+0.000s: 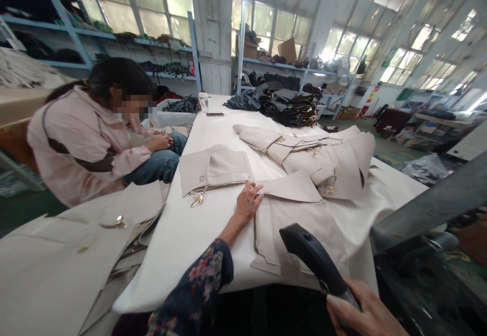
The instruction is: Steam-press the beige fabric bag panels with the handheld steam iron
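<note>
My left hand [249, 200] rests on the white table [182, 234], its fingers curled on the left edge of a beige bag panel [300, 214] with a pointed flap. A second beige panel [213, 168] with a metal clasp lies just left of that hand. At the bottom right, my right hand [365, 313] grips a black curved handle [314, 257] that rises over the table's near edge. Several beige pieces with gold hardware [315, 150] are heaped beyond.
A person in a pink jacket [83, 143] sits at the left, hands in lap. More beige panels [76, 255] lie stacked at the near left. Dark bag pieces [289, 105] pile up at the table's far end, beside a cup [203, 101] and a phone [215, 114]. Shelves line the back wall.
</note>
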`<state>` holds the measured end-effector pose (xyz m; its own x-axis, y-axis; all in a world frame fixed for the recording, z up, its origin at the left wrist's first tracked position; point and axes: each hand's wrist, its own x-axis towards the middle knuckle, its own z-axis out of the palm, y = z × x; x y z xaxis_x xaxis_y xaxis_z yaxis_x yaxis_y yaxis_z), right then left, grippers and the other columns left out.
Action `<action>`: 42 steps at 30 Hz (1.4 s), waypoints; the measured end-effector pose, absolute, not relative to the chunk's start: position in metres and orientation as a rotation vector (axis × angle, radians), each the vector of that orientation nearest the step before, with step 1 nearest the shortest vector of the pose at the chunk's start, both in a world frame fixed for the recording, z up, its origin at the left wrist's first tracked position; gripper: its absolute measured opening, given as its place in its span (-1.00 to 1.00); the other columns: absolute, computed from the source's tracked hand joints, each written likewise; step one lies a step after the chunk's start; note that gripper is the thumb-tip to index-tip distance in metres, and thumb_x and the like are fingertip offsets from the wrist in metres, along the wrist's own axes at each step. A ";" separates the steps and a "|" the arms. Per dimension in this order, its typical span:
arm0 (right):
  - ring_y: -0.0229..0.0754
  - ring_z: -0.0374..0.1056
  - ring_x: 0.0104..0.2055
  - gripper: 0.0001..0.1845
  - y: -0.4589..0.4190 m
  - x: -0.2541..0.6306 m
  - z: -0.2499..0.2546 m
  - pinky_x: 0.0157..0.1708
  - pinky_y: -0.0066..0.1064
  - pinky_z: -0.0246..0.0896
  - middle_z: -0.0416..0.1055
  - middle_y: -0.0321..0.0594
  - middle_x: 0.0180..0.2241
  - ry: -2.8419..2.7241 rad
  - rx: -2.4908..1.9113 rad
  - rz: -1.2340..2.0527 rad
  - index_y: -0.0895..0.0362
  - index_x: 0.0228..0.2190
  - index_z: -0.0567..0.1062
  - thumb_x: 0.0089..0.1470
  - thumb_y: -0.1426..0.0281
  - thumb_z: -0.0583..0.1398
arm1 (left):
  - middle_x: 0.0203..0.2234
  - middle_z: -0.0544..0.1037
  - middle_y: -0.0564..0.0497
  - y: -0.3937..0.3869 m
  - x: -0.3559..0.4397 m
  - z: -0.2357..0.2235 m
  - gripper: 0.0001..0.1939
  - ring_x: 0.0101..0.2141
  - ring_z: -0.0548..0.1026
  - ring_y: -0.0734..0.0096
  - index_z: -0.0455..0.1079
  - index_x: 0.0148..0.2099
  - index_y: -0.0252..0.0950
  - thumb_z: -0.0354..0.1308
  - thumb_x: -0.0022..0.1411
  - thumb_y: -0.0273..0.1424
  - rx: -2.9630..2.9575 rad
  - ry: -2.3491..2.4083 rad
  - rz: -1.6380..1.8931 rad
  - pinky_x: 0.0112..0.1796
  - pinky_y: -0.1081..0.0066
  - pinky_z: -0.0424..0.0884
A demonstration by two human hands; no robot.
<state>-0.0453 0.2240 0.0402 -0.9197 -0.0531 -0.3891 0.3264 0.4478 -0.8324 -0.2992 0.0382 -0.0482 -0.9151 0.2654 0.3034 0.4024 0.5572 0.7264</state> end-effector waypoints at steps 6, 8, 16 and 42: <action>-0.36 0.12 -0.74 -0.70 0.205 -0.086 0.045 -0.68 -0.55 0.03 0.21 -0.44 -0.78 2.286 0.139 -1.563 0.14 -0.55 0.31 0.09 0.21 0.06 | -0.42 0.45 0.00 0.033 -0.300 -0.045 -0.81 -0.33 0.41 0.37 0.47 -0.45 -0.29 0.05 0.13 -0.44 -0.619 -2.589 -1.510 -0.23 0.40 0.27; -0.36 0.14 -0.74 -0.69 0.198 -0.096 0.045 -0.69 -0.56 0.06 0.22 -0.44 -0.77 2.297 0.144 -1.587 0.14 -0.56 0.30 0.09 0.20 0.07 | -0.51 0.43 0.03 0.031 -0.299 -0.043 -0.81 -0.41 0.40 0.40 0.44 -0.49 -0.32 0.04 0.10 -0.44 -0.595 -2.562 -1.645 -0.31 0.42 0.28; -0.35 0.17 -0.74 -0.68 0.180 -0.121 0.037 -0.71 -0.55 0.11 0.25 -0.43 -0.75 2.351 0.231 -1.630 0.13 -0.56 0.29 0.08 0.18 0.09 | -0.81 0.21 0.19 0.025 -0.300 -0.048 -0.75 -0.72 0.15 0.61 0.28 -0.60 -0.32 0.06 0.04 -0.30 -0.656 -2.387 -2.365 -0.60 0.51 0.11; -0.32 0.19 -0.73 -0.65 0.153 -0.136 0.042 -0.70 -0.51 0.14 0.29 -0.39 -0.76 2.403 0.310 -1.647 0.17 -0.56 0.37 0.08 0.16 0.10 | -0.81 0.15 0.29 0.028 -0.307 -0.067 -0.59 -0.78 0.14 0.66 0.19 -0.61 -0.32 0.09 0.25 -0.30 -0.548 -2.049 -2.855 -0.67 0.55 0.18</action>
<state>-0.1363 0.1531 0.0424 -0.9554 0.0534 -0.2906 0.2903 0.3528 -0.8895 -0.3071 0.0277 -0.0668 -0.8697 0.4936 0.0047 -0.1535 -0.2794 0.9478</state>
